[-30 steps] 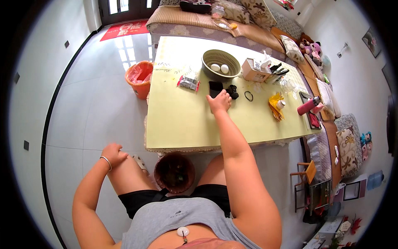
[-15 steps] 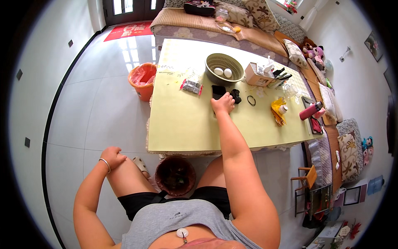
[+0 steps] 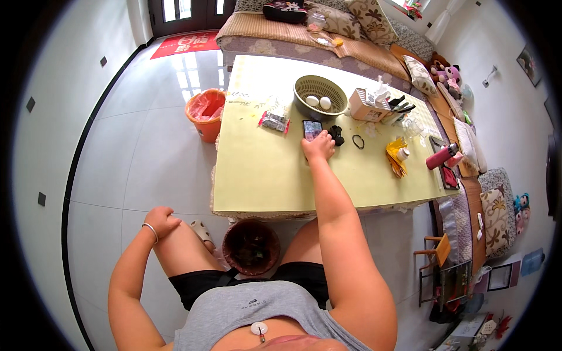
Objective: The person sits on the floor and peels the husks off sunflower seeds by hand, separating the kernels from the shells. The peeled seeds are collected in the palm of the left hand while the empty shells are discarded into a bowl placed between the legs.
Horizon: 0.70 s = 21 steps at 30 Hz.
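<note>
My right hand (image 3: 319,146) reaches across the pale yellow table (image 3: 263,175) and rests palm down, its fingers touching the lower edge of a dark phone (image 3: 311,128) lying flat. A small black object (image 3: 336,135) and a black ring (image 3: 358,141) lie just right of the hand. My left hand (image 3: 162,220) rests on my left knee with fingers curled, a bangle on the wrist, holding nothing. A green woven basket (image 3: 320,89) with two white eggs (image 3: 318,102) stands beyond the phone.
A small packet (image 3: 274,121) lies left of the phone. A tissue box (image 3: 365,104), yellow pieces (image 3: 396,157) and a pink bottle (image 3: 441,156) sit on the table's right. An orange bin (image 3: 205,112) stands at the left; a brown basket (image 3: 251,246) is between my knees. A sofa (image 3: 304,29) runs behind.
The view shifted slightly downward. My right hand stays at the phone's edge, and my left hand stays on the knee.
</note>
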### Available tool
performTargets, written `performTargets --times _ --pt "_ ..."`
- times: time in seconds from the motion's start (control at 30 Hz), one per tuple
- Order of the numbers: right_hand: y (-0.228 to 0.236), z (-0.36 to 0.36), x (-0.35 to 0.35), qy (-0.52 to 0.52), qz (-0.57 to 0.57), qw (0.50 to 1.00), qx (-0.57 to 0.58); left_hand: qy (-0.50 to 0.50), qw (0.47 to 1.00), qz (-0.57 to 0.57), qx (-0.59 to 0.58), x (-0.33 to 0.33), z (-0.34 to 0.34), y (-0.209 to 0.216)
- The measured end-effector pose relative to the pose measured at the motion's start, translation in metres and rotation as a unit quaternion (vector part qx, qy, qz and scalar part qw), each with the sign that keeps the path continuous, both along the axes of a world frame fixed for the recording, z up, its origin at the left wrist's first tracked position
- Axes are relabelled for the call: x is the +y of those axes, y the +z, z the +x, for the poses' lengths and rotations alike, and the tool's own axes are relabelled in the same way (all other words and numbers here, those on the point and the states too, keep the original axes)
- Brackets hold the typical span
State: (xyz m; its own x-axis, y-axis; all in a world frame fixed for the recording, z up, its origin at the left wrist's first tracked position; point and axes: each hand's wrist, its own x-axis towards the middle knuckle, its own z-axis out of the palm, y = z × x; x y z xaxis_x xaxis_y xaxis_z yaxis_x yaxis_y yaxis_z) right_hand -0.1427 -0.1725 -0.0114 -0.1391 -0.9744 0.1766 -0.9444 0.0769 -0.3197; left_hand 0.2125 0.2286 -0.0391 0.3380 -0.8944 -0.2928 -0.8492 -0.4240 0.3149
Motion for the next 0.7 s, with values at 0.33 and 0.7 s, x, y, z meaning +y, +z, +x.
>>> performTargets --times 0.33,0.7 --pt "-0.001 0.001 -0.003 -0.005 0.046 0.999 -0.010 0.016 1.000 0.009 0.011 0.001 -0.002 0.002" --pt "0.184 -0.011 0.119 0.472 -0.122 0.705 -0.515 0.018 0.999 0.028 0.019 0.001 -0.001 0.004"
